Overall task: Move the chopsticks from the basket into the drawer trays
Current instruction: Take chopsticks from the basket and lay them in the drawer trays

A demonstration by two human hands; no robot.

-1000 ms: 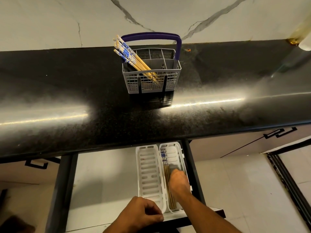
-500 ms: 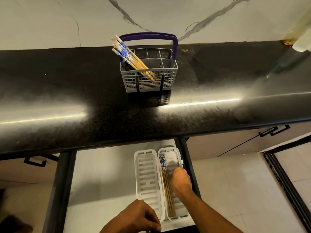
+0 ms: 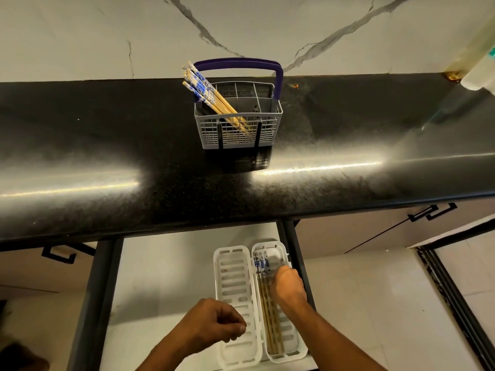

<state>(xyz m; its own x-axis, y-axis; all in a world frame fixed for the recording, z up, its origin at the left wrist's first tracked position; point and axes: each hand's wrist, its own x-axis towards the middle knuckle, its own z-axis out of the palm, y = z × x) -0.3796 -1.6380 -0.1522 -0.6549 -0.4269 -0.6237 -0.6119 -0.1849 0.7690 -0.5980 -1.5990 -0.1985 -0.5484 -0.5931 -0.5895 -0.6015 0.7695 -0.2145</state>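
A grey basket (image 3: 265, 135) with a purple handle stands on the black counter and holds several wooden chopsticks (image 3: 211, 95) with blue-patterned tops, leaning left. Below, an open drawer holds two white slotted trays: the left tray (image 3: 233, 279) is bare, the right tray (image 3: 289, 344) has a few chopsticks (image 3: 266, 306) lying lengthwise. My right hand (image 3: 288, 286) hovers low over the right tray, fingers curled down beside those chopsticks; what it grips is hidden. My left hand (image 3: 214, 324) is loosely fisted over the left tray's near end, holding nothing.
The black counter (image 3: 107, 156) overhangs the drawer's back. Dark drawer rails (image 3: 93, 303) run along both sides. A white drawer floor (image 3: 160, 277) lies left of the trays. A pale object (image 3: 479, 70) sits at the counter's far right corner.
The view has shifted so the drawer shows more. My right hand slid slightly toward the tray's far end; my left hand lifted a little over the left tray.
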